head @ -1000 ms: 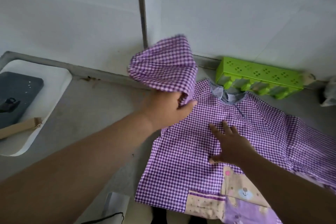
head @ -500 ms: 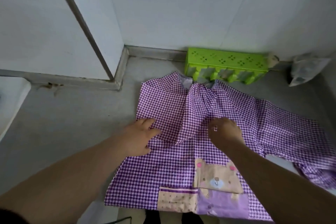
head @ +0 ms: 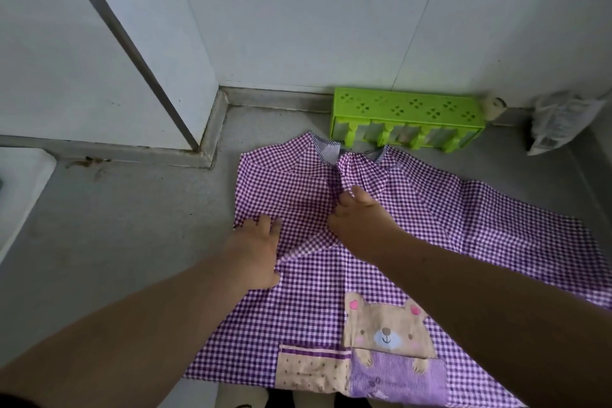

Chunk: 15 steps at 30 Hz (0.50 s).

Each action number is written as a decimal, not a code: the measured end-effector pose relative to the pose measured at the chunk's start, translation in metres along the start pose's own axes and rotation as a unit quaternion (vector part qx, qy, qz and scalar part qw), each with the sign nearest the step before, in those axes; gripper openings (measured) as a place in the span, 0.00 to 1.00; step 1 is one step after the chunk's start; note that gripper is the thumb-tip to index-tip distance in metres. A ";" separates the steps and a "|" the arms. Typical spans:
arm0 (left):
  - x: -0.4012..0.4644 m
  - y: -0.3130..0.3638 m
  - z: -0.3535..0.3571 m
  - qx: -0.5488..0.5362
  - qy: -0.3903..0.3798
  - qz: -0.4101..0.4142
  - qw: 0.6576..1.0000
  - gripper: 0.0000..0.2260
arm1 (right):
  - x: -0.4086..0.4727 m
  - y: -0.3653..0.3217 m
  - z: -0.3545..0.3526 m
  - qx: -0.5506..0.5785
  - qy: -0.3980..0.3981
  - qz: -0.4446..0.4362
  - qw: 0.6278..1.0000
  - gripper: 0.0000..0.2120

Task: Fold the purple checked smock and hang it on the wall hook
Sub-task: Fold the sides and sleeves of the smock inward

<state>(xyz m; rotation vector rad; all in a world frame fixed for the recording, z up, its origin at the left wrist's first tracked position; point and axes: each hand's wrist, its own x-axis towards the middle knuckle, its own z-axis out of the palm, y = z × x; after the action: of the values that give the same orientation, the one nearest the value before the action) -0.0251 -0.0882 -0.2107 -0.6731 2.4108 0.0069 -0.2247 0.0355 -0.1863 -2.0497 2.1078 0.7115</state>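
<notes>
Grey counter (head: 126,235) under white tiles held the purple checked smock (head: 314,291), its left sleeve folded in. My left hand (head: 256,253) and right hand (head: 359,220) pressed it with flat, relaxed fingers. Just behind its collar stood a green rack (head: 407,109), contents unclear, and a crumpled bag (head: 559,121) lay right.

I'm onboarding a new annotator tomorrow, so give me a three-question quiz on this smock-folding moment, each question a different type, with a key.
1. True or false: the sleeve on the person's left side is folded in over the smock.
2. Which hand lies nearer the collar? A) left hand B) right hand
3. Fill in: behind the collar, against the wall, lies a green ____.

Key:
1. True; only the sleeve on the person's right side lies spread out on the counter.
2. B
3. rack; it is perforated plastic.
</notes>
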 end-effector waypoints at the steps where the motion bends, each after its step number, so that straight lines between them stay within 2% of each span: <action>1: 0.000 0.000 0.001 0.002 -0.001 -0.010 1.000 0.53 | -0.003 0.008 0.001 -0.002 0.001 0.018 1.000 0.10; 5: 0.000 0.002 0.001 -0.008 -0.006 -0.026 1.000 0.55 | -0.032 0.043 0.014 -0.052 0.024 0.077 0.995 0.05; 9: 0.001 0.003 -0.002 -0.011 -0.011 -0.021 1.000 0.54 | -0.058 0.071 0.030 -0.103 -0.087 0.142 0.981 0.13; 15: 0.000 0.003 -0.010 -0.023 -0.057 0.002 0.998 0.50 | -0.096 0.080 0.056 -0.025 -0.051 0.148 0.987 0.15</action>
<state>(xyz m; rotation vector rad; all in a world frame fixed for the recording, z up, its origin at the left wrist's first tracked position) -0.0324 -0.0868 -0.2029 -0.6701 2.3088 0.1015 -0.3082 0.1438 -0.1776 -1.6980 2.3812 0.8966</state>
